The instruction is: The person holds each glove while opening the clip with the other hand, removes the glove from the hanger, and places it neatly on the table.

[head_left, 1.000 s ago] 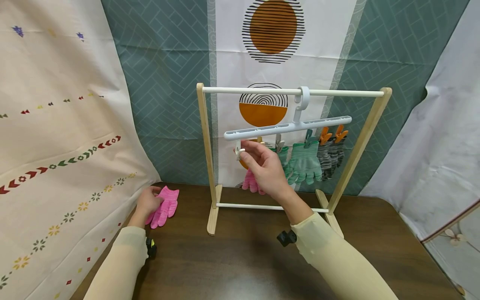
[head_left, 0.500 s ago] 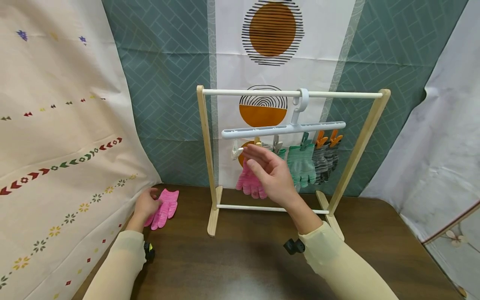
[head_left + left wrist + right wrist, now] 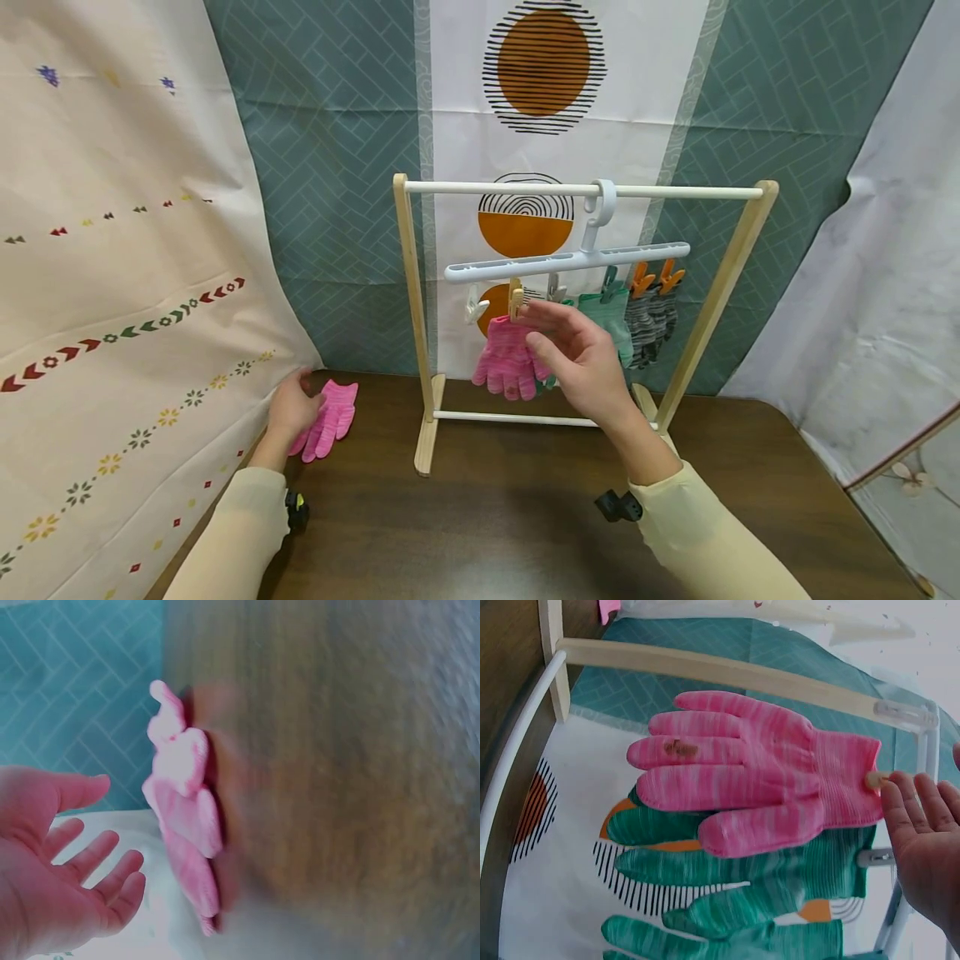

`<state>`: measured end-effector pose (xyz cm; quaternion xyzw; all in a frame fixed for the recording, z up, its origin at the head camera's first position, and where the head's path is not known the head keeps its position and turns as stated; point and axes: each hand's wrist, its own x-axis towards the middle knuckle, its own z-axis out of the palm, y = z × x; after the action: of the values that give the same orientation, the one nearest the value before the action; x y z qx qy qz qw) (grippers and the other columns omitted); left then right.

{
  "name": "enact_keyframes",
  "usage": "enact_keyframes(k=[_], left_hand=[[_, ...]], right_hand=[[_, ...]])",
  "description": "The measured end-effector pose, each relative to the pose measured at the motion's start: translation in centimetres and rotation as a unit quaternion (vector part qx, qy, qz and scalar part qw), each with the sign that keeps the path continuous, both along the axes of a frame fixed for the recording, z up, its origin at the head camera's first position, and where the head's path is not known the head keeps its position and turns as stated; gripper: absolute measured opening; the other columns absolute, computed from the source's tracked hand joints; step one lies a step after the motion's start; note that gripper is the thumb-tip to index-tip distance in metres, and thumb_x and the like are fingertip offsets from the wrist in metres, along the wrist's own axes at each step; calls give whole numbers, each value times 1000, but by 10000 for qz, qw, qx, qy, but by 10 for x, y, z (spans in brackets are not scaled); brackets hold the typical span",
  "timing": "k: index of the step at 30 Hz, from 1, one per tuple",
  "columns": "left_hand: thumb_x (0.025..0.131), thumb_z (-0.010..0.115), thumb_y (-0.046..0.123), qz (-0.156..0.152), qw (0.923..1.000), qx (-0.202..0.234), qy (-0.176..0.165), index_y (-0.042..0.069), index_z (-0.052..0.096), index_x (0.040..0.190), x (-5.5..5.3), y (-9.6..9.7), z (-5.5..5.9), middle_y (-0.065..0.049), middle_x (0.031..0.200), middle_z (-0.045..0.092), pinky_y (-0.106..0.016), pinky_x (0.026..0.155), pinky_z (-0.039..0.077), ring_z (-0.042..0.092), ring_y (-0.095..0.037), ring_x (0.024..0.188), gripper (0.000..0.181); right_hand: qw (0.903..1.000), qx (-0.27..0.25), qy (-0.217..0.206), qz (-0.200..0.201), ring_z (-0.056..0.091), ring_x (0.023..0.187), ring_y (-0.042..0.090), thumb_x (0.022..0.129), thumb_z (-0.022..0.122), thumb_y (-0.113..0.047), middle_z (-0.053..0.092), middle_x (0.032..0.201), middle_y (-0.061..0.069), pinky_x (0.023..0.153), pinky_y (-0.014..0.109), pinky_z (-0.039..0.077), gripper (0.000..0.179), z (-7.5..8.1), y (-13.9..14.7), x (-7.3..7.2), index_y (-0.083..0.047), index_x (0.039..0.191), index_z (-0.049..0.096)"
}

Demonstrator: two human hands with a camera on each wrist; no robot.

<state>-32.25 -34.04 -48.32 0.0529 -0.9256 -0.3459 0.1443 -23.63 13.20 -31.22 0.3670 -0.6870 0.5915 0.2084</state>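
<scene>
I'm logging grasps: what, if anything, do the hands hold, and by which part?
Nothing is held: left hand open, right hand open beside the slim yellow clothes clip.

A dark brown, wood-grained table has a rounded corner at its far right, and a soft glare lies on its near part. Behind the table hangs a teal backdrop with a brick-like pattern, split by a white panel — creased across and printed with orange and black discs. Left of the table slopes a cream cloth bearing rows of flowers and arrow shapes. Right of the table hangs a rumpled whitish cloth — below it, a brown strip.
</scene>
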Motion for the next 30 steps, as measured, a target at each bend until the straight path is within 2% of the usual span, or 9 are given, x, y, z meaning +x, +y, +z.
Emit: enact_keyframes(k=[5, 11, 15, 21, 24, 30], left_hand=[[96, 70, 6, -11, 9993, 101, 371, -13, 45, 147, 2, 7, 10, -39, 133, 54, -66, 108, 39, 51, -55, 125, 60], [95, 73, 4, -137, 9968, 231, 751, -11, 47, 148, 9, 21, 25, -37, 136, 55, -66, 107, 39, 50, -54, 128, 60], [96, 72, 2, -237, 9944, 321, 978, -10, 47, 149, 17, 34, 38, -35, 136, 55, -65, 105, 42, 53, -53, 127, 60], [96, 72, -1, -428, 9902, 555, 1207, -7, 49, 149, 32, 58, 56, -31, 135, 56, -62, 100, 47, 54, -51, 122, 58], [96, 74, -2, -550, 9871, 582, 1383, -6, 51, 148, 38, 71, 63, -31, 135, 56, -62, 100, 47, 54, -51, 121, 57], [97, 74, 3, -844, 9822, 637, 1551, -2, 52, 149, 50, 97, 74, -27, 138, 56, -62, 103, 44, 55, -48, 124, 57]], right_hand=[[9995, 43, 81, -298, 65, 123, 36, 100, 67, 7, 69, 133, 20, 99, 29, 55, 42, -1, 12, 1, 5, 141, 61], [9983, 78, 152, -565, 67, 122, 24, 99, 68, 9, 70, 133, 17, 102, 27, 53, 43, -3, 23, 1, 2, 141, 63], [9975, 111, 212, -669, 67, 121, 19, 99, 68, 9, 70, 134, 17, 103, 26, 52, 43, -5, 27, 2, 1, 141, 63], [9974, 117, 218, -681, 67, 122, 19, 99, 67, 10, 69, 135, 18, 103, 26, 52, 42, -5, 31, 3, 3, 140, 63], [9964, 210, 219, -788, 67, 123, 21, 99, 68, 9, 69, 136, 17, 104, 27, 52, 42, -6, 33, 3, 2, 140, 63], [9934, 427, 278, -1028, 65, 121, 37, 100, 70, 5, 68, 138, 13, 105, 27, 51, 44, -8, 36, 4, -2, 143, 62]])
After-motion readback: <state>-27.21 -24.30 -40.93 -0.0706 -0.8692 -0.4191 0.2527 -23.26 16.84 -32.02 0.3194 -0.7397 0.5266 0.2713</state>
